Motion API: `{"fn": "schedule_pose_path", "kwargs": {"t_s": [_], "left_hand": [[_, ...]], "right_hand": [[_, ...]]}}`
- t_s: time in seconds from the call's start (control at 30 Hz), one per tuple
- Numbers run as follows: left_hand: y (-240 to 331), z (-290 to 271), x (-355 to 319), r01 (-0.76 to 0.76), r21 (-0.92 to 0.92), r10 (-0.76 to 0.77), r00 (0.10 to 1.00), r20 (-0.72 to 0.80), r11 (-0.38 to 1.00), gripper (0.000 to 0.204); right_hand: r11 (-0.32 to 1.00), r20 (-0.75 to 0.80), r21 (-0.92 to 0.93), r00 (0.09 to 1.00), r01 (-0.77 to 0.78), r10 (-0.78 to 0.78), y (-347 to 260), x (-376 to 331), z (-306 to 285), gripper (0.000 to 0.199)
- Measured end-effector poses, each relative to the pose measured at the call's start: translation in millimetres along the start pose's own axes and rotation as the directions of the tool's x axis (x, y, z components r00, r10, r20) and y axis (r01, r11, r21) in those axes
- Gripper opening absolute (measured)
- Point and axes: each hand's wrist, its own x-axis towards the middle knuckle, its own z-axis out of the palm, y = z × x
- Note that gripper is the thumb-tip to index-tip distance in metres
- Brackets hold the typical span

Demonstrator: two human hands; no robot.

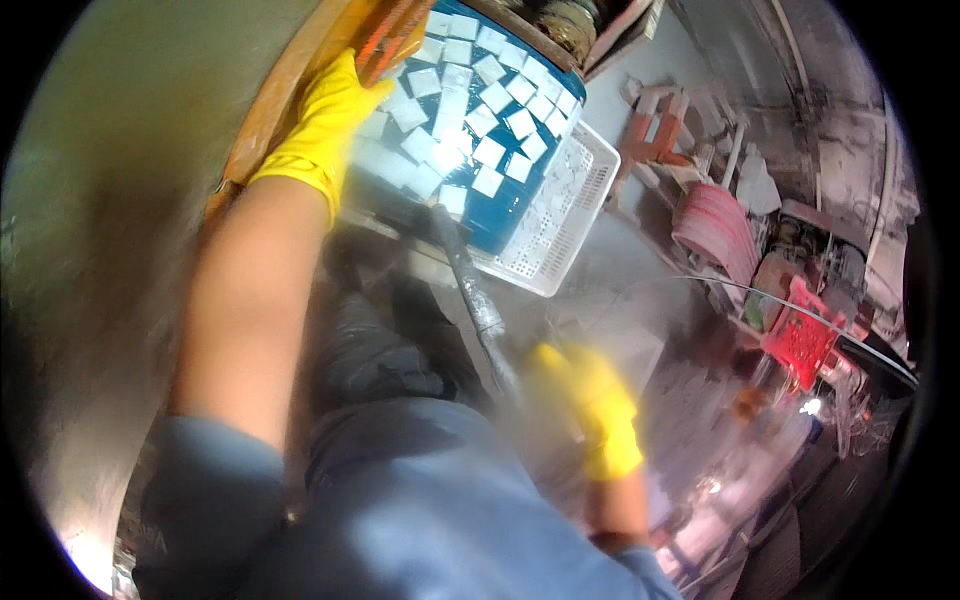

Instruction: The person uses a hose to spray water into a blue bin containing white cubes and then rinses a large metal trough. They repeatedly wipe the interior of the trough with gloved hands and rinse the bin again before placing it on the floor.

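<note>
Noted left hand (pixel 325 125), gloved in yellow, up against an orange bar (pixel 388 40) at upper left — fingertips hidden, so cannot tell whether closed around it or merely resting. Noted right hand (pixel 597 410), likewise gloved, badly blurred, near the lower end of a grey pipe (pixel 475 295); cannot tell width of grip or any contact. Located white tiles (pixel 488 181), many square, scattered over a blue board (pixel 490 227), partly washed out by glare toward lower left. Found the board cut off at the top and lying over a white basket (pixel 608 165), leaving only part of its perforated base and rim in sight. Observed a pale mark (pixel 150 540) low at the left sleeve (pixel 215 480) — possibly lettering, too dim to read. Recorded a red crate (pixel 800 335) at right, amid clutter hard to make out.
</note>
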Motion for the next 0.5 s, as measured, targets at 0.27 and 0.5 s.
{"fn": "schedule_pose_path", "kwargs": {"t_s": [0.27, 0.5], "left_hand": [[9.6, -28.9, -20.6, 0.239, 0.185, -0.251, 0.967, 0.041, 0.953, 0.072], [16.4, -39.1, -15.8, 0.263, 0.172, -0.284, 0.952, 0.114, 0.949, 0.065]], "right_hand": [[0.961, 0.036, 0.201, 0.982, -0.188, 0.184, -8.6, -1.3, -5.6, 0.043], [0.96, 0.055, 0.215, 0.983, -0.181, 0.173, -19.4, -0.8, -9.9, 0.043]]}}
